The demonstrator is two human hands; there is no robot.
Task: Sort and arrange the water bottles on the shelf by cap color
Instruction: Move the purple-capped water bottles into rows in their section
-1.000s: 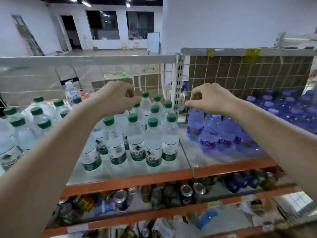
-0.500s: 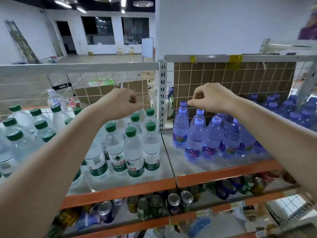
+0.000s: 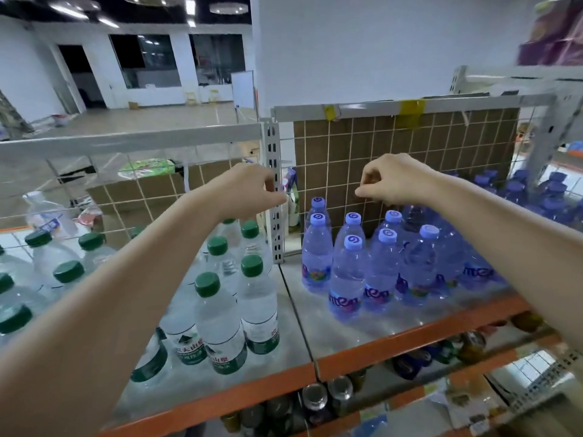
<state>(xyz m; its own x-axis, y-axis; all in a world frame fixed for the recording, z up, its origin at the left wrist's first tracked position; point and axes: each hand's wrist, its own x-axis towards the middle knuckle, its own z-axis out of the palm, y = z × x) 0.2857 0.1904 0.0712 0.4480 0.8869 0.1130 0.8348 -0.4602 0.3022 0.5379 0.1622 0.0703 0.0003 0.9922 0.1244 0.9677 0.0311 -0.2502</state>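
Green-capped bottles [image 3: 217, 313] grouped on shelf [image 3: 410, 337] left bay, blue-capped bottles [image 3: 350, 272] right; sorting looked nearly done. Left hand [image 3: 249, 192] and right hand [image 3: 394, 182] hovered above, fingers curled, holding nothing visible.

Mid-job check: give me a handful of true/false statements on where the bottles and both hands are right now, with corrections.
1. The clear plastic bottles with green caps stand left of the perforated grey metal upright. True.
2. The blue-tinted plastic bottles with lilac caps lie on their sides. False: they stand upright, caps up.
3. The left hand grips a green-capped bottle. False: its fingers are curled, above the bottles, near the upright; no bottle is held.
4. The right hand is raised above the lilac-capped bottles, in front of the white wire grid. True.
5. Metal cans sit on the shelf below. True.
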